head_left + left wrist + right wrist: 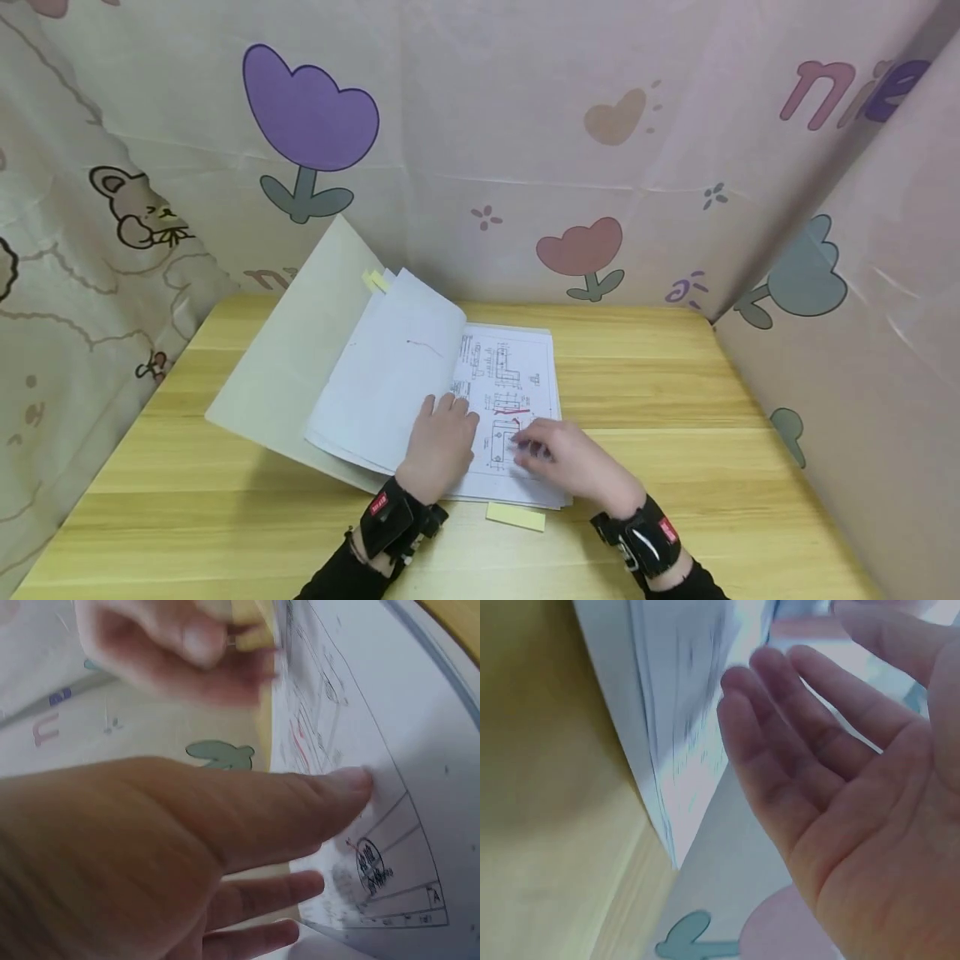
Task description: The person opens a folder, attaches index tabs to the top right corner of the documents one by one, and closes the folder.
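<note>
A bound stack of printed sheets lies open, its right-hand page (504, 375) showing technical drawings with red marks. Turned-over white pages (382, 358) and a pale cover (292, 350) lean up on the left. My left hand (441, 437) rests by the inner fold, and in the left wrist view its thumb (300, 799) lies extended on the printed page. Over the page's lower right side is my right hand (573, 462). Its fingers (810, 735) are loosely bent in the right wrist view, with nothing held between them.
A yellow sticky tab (516, 517) sticks out from the bottom edge of the stack, and more yellow tabs (377, 282) show at the top of the turned pages. The wooden table (645, 375) meets a patterned cloth backdrop (450, 125) behind and at the sides.
</note>
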